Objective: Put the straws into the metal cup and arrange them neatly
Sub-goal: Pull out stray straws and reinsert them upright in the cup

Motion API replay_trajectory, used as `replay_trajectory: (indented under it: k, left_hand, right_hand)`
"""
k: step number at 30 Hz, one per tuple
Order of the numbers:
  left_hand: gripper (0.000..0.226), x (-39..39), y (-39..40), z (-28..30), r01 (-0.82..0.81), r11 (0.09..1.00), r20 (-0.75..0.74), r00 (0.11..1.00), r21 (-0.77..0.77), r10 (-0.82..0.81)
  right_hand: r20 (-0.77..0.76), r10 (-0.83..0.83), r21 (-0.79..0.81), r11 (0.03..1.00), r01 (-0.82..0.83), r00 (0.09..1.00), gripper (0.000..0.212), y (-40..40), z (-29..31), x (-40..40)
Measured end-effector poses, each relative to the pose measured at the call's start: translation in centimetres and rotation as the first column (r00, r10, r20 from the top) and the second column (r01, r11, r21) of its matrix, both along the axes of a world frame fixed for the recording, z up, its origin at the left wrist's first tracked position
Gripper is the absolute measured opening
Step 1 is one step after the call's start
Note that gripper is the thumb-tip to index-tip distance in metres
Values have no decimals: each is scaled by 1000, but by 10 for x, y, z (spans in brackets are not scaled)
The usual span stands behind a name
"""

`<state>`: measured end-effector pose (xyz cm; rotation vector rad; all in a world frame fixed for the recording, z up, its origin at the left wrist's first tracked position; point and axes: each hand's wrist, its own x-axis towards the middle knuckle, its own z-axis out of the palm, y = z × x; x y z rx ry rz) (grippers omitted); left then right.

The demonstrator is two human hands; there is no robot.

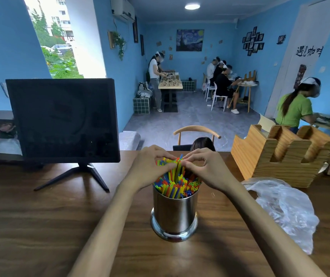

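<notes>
Far off to the left of my left hand stands a dark monitor (63, 119) on the wooden counter (40, 216). My left hand (150, 166) curls its fingers around a raised bunch of straws (177, 181), pinching them near their tops. The rest of the straws stand packed in the metal cup (174, 214), which sits upright just below and between both my hands. My right hand (205, 166) pinches the same raised bunch from the other side, fingertips nearly meeting the left's. Right of that hand lies a crumpled plastic bag (286, 210), with a wooden holder (284, 154) beyond it.
</notes>
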<state>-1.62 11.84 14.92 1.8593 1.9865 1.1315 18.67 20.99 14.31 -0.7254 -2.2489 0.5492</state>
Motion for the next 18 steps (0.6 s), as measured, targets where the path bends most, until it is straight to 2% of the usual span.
replay_trajectory:
  k: [2, 6, 10, 14, 18]
  left_hand:
    - [25, 0, 1, 0, -1, 1000, -94, 996, -23, -1]
    - [30, 3, 6, 0, -35, 999, -180, 983, 24, 39]
    - [24, 9, 9, 4, -56, 997, -258, 964, 49, 67]
    - [16, 10, 11, 7, -68, 997, -239, 968, 25, 72]
    - [17, 8, 12, 12, -57, 998, -202, 978, -10, 54]
  right_hand:
    - [-2, 9, -18, 1000, -9, 1000, 13, -1, 1, 1]
    - [-2, 16, -34, 999, -16, 1000, 14, 0, 0, 1]
    - [3, 7, -55, 998, -7, 1000, 15, 1, -1, -1]
    - [0, 14, -61, 998, -14, 1000, 14, 2, -2, -1]
    - [23, 29, -57, 998, -28, 999, 16, 3, -3, -2]
